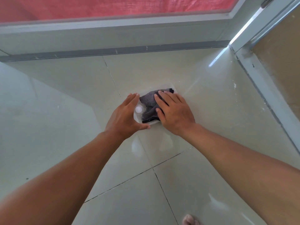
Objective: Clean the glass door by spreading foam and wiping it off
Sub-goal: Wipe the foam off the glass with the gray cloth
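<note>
Seen from above, on a pale glossy tiled floor [162, 192] with dark grout lines: a small clear plastic container [138, 118] sitting near the middle of the view, holding a dark grey cloth [150, 101] bunched inside it and a bottle with a white round cap [138, 109] standing at its left side. Left hand [125, 116] pressed flat against the container's left wall, fingers straight and together, thumb hooked along the near corner, nothing clenched. Right hand [174, 111] laid over the right side of the container, fingers spread and resting on top of the cloth, thumb touching the fabric near the middle; fingers only slightly bent, no clear pinch or closed grasp on the cloth. Both bare forearms reaching in from the bottom corners of the view. Beyond the container, a grey door sill [113, 51] running across, and above it the glass door [113, 7] in a pale frame, with red woven sheeting showing behind the pane. No foam visible on the glass. To the right, a second frame edge [259, 88] running diagonally, with a bright strip of light along it and a brown surface behind. Bare toes [190, 220] at the bottom edge, well apart from the container.
</note>
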`<action>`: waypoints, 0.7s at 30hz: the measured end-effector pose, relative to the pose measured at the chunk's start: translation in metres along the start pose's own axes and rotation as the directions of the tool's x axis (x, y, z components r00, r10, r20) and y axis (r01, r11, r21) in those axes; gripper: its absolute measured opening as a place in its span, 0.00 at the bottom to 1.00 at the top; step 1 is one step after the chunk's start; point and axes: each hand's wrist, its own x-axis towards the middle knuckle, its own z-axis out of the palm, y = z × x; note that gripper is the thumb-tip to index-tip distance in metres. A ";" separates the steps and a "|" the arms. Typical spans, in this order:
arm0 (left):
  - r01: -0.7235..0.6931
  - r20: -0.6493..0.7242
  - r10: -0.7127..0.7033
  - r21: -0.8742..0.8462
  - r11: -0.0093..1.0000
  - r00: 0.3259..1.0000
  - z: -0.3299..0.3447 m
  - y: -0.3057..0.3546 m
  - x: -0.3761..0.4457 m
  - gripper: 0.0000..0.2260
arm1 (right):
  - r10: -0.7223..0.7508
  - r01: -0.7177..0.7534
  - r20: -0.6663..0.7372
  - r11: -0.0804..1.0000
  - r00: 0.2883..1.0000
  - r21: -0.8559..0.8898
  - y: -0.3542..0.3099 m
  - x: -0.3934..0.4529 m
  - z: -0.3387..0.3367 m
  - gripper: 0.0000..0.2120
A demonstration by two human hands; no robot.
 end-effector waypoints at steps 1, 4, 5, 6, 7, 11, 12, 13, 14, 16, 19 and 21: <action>0.004 0.001 -0.004 0.001 1.000 1.000 0.000 0.000 0.000 0.54 | 0.032 -0.032 -0.024 0.999 0.999 0.013 -0.004 0.005 0.000 0.22; 0.015 -0.001 -0.015 0.000 1.000 1.000 0.000 -0.001 0.001 0.54 | 0.096 -0.097 0.030 0.994 0.995 0.044 -0.012 0.015 0.004 0.23; 0.014 0.001 -0.014 0.005 1.000 1.000 0.000 -0.001 0.002 0.54 | 0.092 -0.094 0.060 0.995 0.994 0.029 -0.012 0.015 0.006 0.24; 0.008 0.001 -0.008 0.021 1.000 1.000 -0.001 0.000 0.003 0.54 | 0.078 -0.080 0.075 0.997 0.994 0.019 -0.011 0.014 0.006 0.25; 0.003 0.007 -0.003 0.045 0.999 1.000 -0.003 0.001 0.003 0.55 | 0.068 -0.070 0.083 0.997 0.994 0.016 -0.010 0.012 0.006 0.26; 0.008 0.020 -0.010 0.107 0.994 1.000 -0.022 0.015 0.005 0.57 | 0.085 -0.085 0.000 0.992 0.996 0.092 -0.015 0.012 -0.022 0.24; -0.006 0.017 0.004 0.115 0.993 1.000 -0.030 0.021 0.004 0.57 | 0.088 -0.086 -0.018 0.992 0.996 0.096 -0.018 0.014 -0.033 0.23; -0.027 0.009 0.026 0.125 0.992 1.000 -0.040 0.028 0.003 0.56 | 0.093 -0.089 -0.033 0.991 0.995 0.099 -0.021 0.016 -0.046 0.23; -0.051 -0.006 0.052 0.138 0.989 0.999 -0.053 0.037 0.000 0.55 | 0.103 -0.098 -0.038 0.990 0.994 0.103 -0.023 0.018 -0.063 0.23; -0.094 -0.043 0.104 0.178 0.979 0.994 -0.084 0.058 -0.005 0.50 | 0.117 -0.112 -0.052 0.989 0.992 0.099 -0.028 0.019 -0.101 0.22; -0.152 -0.107 0.180 0.232 0.961 0.978 -0.141 0.095 -0.016 0.40 | 0.118 -0.111 -0.059 0.988 0.991 0.108 -0.036 0.018 -0.171 0.22; -0.170 -0.154 0.212 0.250 0.953 0.965 -0.187 0.122 -0.023 0.35 | 0.126 -0.111 -0.113 0.986 0.986 0.125 -0.043 0.018 -0.225 0.22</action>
